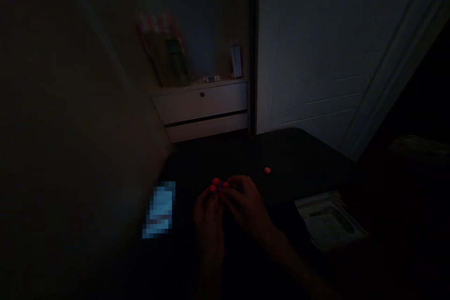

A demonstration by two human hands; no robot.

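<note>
In dim light, both my hands meet over the dark table around a small cluster of red balls [216,181] with bluish-purple bits between them. My left hand [209,213] grips it from the left and below, fingers curled. Pressed against its right side are the bent fingers of my right hand [246,201], thumb and fingertips close together. What joins the balls is too dark to make out. A single pinkish-red ball [267,170] lies apart on the table, beyond my right hand.
A glowing, blurred-out screen [160,211] lies at the left. On the right is a pale flat packet [326,220]. Behind the black table [298,150] stand a white drawer unit [211,108] with items on top and a white door [309,56].
</note>
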